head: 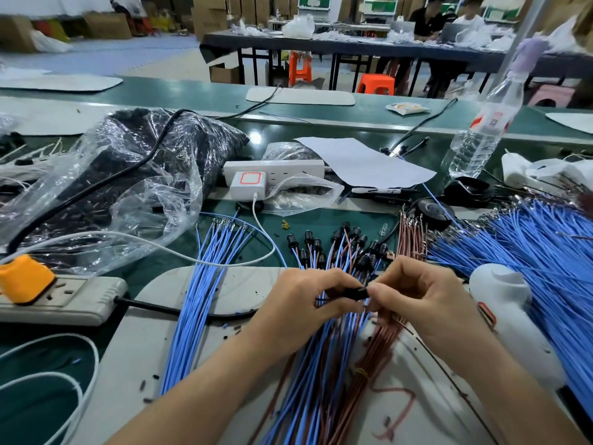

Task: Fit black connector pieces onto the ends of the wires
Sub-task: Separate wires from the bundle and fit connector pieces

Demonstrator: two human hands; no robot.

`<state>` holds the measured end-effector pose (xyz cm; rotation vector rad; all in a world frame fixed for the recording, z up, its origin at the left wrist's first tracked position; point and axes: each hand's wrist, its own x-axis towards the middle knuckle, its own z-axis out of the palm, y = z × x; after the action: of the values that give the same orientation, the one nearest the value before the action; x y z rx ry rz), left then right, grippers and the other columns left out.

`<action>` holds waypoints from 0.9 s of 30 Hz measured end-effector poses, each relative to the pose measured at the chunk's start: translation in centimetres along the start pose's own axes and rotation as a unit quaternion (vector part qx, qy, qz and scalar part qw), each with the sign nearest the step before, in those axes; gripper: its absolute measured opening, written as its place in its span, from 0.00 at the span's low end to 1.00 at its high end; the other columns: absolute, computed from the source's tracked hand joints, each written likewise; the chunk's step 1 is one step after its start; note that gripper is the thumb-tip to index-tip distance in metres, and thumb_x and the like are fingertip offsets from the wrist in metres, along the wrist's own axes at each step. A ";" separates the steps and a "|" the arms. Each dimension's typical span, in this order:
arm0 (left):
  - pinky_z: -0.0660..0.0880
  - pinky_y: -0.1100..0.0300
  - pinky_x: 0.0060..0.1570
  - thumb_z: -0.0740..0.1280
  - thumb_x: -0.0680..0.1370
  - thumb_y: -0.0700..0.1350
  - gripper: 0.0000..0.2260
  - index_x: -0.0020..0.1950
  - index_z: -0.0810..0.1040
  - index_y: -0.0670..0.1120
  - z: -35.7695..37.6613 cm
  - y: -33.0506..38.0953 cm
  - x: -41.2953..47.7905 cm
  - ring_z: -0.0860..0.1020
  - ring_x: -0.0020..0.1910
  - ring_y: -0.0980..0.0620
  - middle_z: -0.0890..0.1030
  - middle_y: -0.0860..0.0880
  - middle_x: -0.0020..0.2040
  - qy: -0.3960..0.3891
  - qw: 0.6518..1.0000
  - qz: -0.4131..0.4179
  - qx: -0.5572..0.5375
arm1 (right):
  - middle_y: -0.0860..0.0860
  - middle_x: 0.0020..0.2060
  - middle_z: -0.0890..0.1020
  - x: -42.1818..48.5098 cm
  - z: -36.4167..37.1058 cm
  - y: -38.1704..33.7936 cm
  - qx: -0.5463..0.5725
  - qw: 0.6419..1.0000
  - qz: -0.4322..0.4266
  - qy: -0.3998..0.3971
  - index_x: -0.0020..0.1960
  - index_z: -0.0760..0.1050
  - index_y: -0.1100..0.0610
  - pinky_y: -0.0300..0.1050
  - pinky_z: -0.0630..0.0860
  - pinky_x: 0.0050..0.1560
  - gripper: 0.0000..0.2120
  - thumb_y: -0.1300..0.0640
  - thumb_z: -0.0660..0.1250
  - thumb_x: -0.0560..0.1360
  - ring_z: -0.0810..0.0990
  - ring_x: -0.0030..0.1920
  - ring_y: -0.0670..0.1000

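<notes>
My left hand [301, 303] grips a small black connector piece [353, 293] between thumb and fingers. My right hand [417, 293] pinches at the connector's right end, where thin wires meet it; the wire tips are hidden by my fingers. Beneath both hands lies a bundle of blue and brown wires [327, 364] on a white mat [134, 364]. Just beyond my hands, several wires with black connectors fitted [337, 245] fan out on the green table. A separate bundle of bare blue wires [208, 284] lies to the left.
A large pile of blue wires [529, 252] fills the right side, with a white handheld device [507, 309] beside it. A clear bag of black parts [128, 175], two power strips [64, 297] [272, 170], a tape roll [433, 210] and a water bottle [481, 133] stand around.
</notes>
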<state>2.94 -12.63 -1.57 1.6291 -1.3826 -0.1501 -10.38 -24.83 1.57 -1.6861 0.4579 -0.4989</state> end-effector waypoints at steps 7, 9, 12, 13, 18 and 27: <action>0.73 0.66 0.44 0.72 0.70 0.46 0.11 0.49 0.83 0.41 0.2 0.4 -0.2 0.79 0.41 0.58 0.84 0.50 0.42 0.006 0.999 0.035 0.018 | 0.59 0.28 0.80 0.2 -0.4 0.0 0.053 0.995 0.071 -0.044 0.36 0.75 0.65 0.38 0.74 0.26 0.05 0.68 0.70 0.69 0.78 0.25 0.52; 0.74 0.66 0.44 0.72 0.70 0.45 0.11 0.49 0.83 0.41 0.2 0.4 -0.2 0.79 0.41 0.57 0.84 0.49 0.41 0.004 0.999 0.035 0.014 | 0.60 0.28 0.80 0.2 -0.4 0.0 0.065 0.993 0.085 -0.055 0.36 0.75 0.65 0.38 0.74 0.26 0.05 0.66 0.71 0.66 0.78 0.25 0.51; 0.75 0.65 0.43 0.72 0.71 0.45 0.10 0.49 0.83 0.41 0.1 0.4 -0.2 0.79 0.39 0.60 0.84 0.50 0.41 -0.010 0.999 0.031 0.008 | 0.60 0.29 0.80 0.3 -0.5 0.1 0.069 0.990 0.102 -0.068 0.36 0.75 0.64 0.38 0.74 0.25 0.07 0.61 0.71 0.63 0.78 0.25 0.51; 0.75 0.66 0.42 0.72 0.71 0.46 0.10 0.49 0.83 0.41 0.1 0.4 -0.2 0.78 0.37 0.63 0.83 0.53 0.40 -0.014 1.000 0.025 0.001 | 0.61 0.29 0.80 0.4 -0.5 0.1 0.069 0.989 0.107 -0.072 0.36 0.75 0.65 0.38 0.74 0.25 0.08 0.61 0.71 0.62 0.78 0.26 0.51; 0.73 0.68 0.37 0.71 0.71 0.48 0.11 0.48 0.83 0.43 0.0 0.5 -0.1 0.73 0.30 0.70 0.79 0.61 0.39 -0.030 0.999 -0.003 -0.027 | 0.65 0.32 0.81 0.3 -0.8 0.1 0.094 0.985 0.115 -0.091 0.35 0.78 0.65 0.39 0.75 0.26 0.07 0.61 0.72 0.62 0.80 0.27 0.54; 0.72 0.70 0.34 0.72 0.72 0.47 0.07 0.46 0.83 0.45 -0.1 0.0 -0.1 0.76 0.27 0.62 0.82 0.51 0.33 -0.031 0.997 -0.042 -0.051 | 0.59 0.31 0.81 0.3 -0.2 0.5 0.077 0.992 0.068 -0.074 0.38 0.78 0.59 0.39 0.76 0.30 0.04 0.59 0.70 0.66 0.78 0.29 0.53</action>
<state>2.96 -12.50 -1.57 1.6092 -1.3315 -0.3187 -10.24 -25.27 1.09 -1.5196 0.4116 -0.2988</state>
